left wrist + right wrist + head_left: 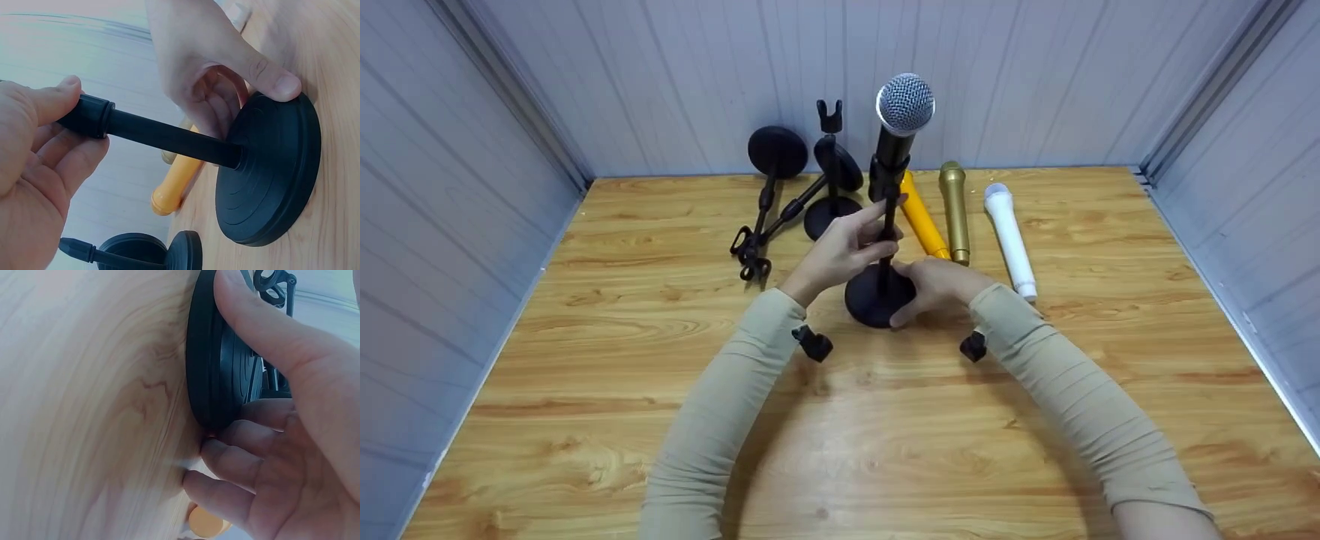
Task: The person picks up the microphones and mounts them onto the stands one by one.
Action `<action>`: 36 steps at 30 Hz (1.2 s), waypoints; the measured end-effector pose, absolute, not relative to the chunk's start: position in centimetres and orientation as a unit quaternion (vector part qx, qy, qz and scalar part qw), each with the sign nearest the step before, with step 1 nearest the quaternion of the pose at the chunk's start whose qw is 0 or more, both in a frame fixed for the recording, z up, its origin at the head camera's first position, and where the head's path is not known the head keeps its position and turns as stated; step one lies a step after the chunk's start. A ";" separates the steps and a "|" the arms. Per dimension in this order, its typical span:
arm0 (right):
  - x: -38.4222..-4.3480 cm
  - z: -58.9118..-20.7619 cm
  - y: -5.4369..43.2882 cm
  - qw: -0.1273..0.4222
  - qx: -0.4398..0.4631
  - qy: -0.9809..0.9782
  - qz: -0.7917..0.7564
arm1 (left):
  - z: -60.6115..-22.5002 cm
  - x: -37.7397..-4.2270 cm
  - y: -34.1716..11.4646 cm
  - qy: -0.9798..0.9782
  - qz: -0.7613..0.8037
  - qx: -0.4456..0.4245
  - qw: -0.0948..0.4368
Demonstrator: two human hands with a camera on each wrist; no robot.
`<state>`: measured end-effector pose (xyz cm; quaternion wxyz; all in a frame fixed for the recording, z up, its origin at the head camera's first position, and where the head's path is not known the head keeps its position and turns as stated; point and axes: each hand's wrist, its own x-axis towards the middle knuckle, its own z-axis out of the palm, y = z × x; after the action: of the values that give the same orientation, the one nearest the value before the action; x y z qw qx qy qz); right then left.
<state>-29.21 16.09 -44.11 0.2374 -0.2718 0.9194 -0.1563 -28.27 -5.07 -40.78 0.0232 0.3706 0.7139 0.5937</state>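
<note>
A black microphone with a silver mesh head (906,105) sits in the clip atop a black microphone stand (174,138), which stands upright near the table's middle. My left hand (847,247) grips the stand's pole, thumb and fingers round its thicker collar (93,115) in the left wrist view. Down at the round base (870,296), my right hand (941,285) holds the rim. Its thumb (278,84) lies over the base edge, and the right wrist view shows its other fingers (236,461) curled at the side, close to the tabletop.
Behind and left are more black stands: two lying down, one with its base (776,154) against the back wall, and another upright with an unfilled clip (830,118). Yellow (924,217), gold (955,210) and white (1011,240) microphones lie to the right. Panel walls enclose the wooden table (585,375).
</note>
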 end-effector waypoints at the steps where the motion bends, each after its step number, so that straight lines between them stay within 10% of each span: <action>1: -29.2 -44.1 16.1 0.238 -0.270 0.920 -0.157 | -40.8 -28.3 -5.1 0.711 0.599 0.367 0.027; 16: -29.2 -44.0 15.9 0.249 -0.258 0.920 -0.160 | -40.7 -28.4 -5.0 0.704 0.614 0.358 0.021; 36: -29.3 -44.0 15.7 0.250 -0.262 0.919 -0.152 | -41.3 -27.8 -3.9 0.755 0.525 0.331 -0.210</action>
<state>-29.34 15.67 -43.98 0.2499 -0.2624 0.9195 -0.1524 -27.83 -3.86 -41.32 -0.2102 0.3306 0.7554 0.5253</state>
